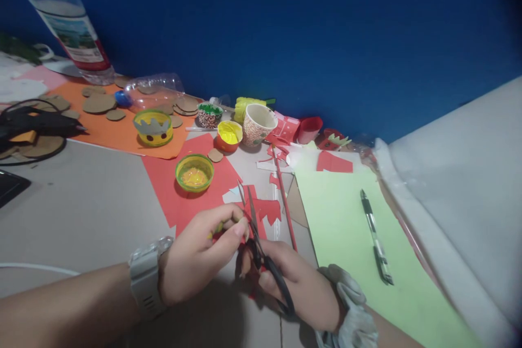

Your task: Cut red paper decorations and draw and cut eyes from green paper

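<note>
My right hand [293,277] is closed around the black handles of a pair of scissors [253,223], whose blades point away from me and stand slightly apart. Close beside the blades, my left hand [204,253] is closed with thumb and fingers together on a small yellow piece [220,227]. Fingers hide most of that piece, so its shape cannot be made out. Just beyond the blades lies a jagged red paper scrap [267,210]. A yellow-green bowl [194,173] stands on red paper [161,190] beyond my left hand.
A glue gun [36,125], a tall bottle [73,27] and cardboard discs [99,103] are at left. Along the blue wall stand a yellow face cup [154,133], a patterned cup [258,125] and a lying bottle [155,91]. A red pencil [284,201] and a pen [375,234] on green paper [334,212] lie right.
</note>
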Demonstrator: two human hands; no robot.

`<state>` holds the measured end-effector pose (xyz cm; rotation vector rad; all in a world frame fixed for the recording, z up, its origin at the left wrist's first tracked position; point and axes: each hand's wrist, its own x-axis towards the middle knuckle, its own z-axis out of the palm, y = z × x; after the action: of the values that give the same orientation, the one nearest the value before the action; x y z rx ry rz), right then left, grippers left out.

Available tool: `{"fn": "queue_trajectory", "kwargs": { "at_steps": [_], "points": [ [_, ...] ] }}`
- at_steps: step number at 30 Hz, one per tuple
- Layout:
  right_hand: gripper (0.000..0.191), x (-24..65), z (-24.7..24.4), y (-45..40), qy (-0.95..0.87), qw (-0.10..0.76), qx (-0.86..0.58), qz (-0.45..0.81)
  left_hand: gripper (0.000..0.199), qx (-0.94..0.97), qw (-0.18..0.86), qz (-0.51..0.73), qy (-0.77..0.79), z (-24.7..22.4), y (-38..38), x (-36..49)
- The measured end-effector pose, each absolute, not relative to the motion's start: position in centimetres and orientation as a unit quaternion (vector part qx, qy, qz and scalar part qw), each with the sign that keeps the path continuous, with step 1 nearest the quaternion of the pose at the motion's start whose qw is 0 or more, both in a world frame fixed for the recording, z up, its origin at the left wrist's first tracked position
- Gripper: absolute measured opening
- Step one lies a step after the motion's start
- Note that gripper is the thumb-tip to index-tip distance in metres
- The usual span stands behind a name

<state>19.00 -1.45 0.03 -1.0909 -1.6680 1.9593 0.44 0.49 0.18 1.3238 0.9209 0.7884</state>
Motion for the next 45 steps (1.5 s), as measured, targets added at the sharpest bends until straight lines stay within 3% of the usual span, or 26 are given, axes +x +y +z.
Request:
{"fn": "queue_trajectory", "kwargs": {
  "at_steps": [14, 21, 31, 39, 45],
  "points": [
    [0.037, 19.0, 0.0, -1.4, -0.603, 0.169, -0.39, 0.675, 0.026, 0.583, 0.627, 0.366, 0.364, 0.5, 0.4, 0.4],
    [0.046, 19.0, 0.4, -1.3, -0.619, 0.159, -0.385, 0.666, 0.026, 0.569, 0.64, 0.371, 0.359, 0.4, 0.3, 0.4],
    [0.022, 19.0, 1.2, -1.0, -0.642, 0.141, -0.368, 0.657, 0.025, 0.549, 0.67, 0.363, 0.344, 0.1, 0.1, 0.5],
    [0.014, 19.2, 1.4, -1.0, -0.706, 0.104, -0.386, 0.584, 0.023, 0.566, 0.653, 0.35, 0.362, 0.7, 0.3, 0.4],
    [0.02, 19.4, 1.0, -1.2, -0.709, 0.11, -0.407, 0.565, 0.022, 0.568, 0.651, 0.352, 0.361, 0.7, 0.4, 0.4]
  ]
}}
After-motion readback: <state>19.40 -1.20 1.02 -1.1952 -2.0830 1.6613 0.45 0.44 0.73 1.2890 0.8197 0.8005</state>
